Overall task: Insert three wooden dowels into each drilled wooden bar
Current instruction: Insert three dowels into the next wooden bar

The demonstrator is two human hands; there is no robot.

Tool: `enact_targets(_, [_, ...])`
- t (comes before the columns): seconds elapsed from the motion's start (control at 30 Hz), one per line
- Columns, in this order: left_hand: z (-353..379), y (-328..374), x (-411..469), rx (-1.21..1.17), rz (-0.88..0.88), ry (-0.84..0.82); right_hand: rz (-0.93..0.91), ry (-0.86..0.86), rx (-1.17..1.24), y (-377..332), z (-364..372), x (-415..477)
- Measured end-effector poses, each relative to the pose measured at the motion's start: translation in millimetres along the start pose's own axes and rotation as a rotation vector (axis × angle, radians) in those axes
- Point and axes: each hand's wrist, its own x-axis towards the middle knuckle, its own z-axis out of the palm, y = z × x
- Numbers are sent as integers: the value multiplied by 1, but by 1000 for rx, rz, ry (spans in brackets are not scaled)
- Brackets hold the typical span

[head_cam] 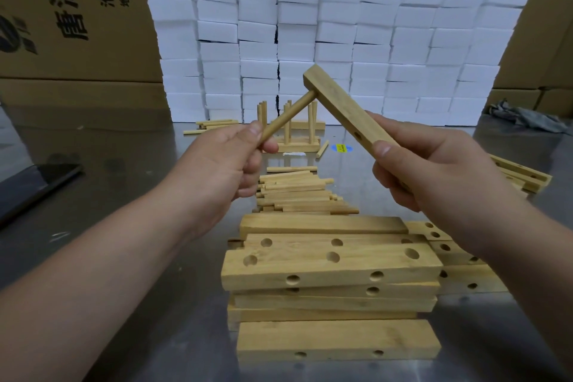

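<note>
My left hand [229,161] pinches a round, light wooden dowel [286,118] at its near end, thumb on top and fingers curled beneath it. My right hand [434,170] grips the lower end of a flat, pale wooden bar with drilled holes [347,108], thumb pressed on the upper face and fingers wrapped under it. I hold both in the air above the table, and they lean toward each other like a roof. The dowel slants up to the right, and its far tip meets the bar's underside close to the raised end. I cannot tell how deep it sits there. One open hole shows in the bar just above my right thumb.

Below and between my hands lies a loose pile of the same light dowels [297,195]. Nearer to me is a stack of drilled wooden bars [331,270], their holes open. More drilled bars [524,177] lie beyond my right wrist. Behind the held dowel, finished bars with upright dowels [294,146] stand on the shiny grey metal table [139,195], with a small blue and yellow sticker [341,148] just beside them. A dark flat slab [40,183] rests at the left edge. Further back rises a wall of stacked white foam blocks [341,40], with brown printed cardboard boxes [77,9] behind it and a crumpled grey cloth [524,118] to the right.
</note>
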Motion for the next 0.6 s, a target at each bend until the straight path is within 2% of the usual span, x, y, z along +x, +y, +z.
enact_targets(0.2, [-11,-4,5,228,44,121,66,88,24,7,13,1])
enact_targets(0.27, [-14,-6,8,277,33,206,86,186,77,6,11,2])
enact_targets(0.33, [-17,-10,9,410,14,222,130,303,148,6,7,5])
enact_targets(0.47, [-18,-24,8,747,-114,34,303,394,286,8,5,11])
enact_targets(0.6, [-22,-32,9,799,-240,-98,460,377,335,10,6,14])
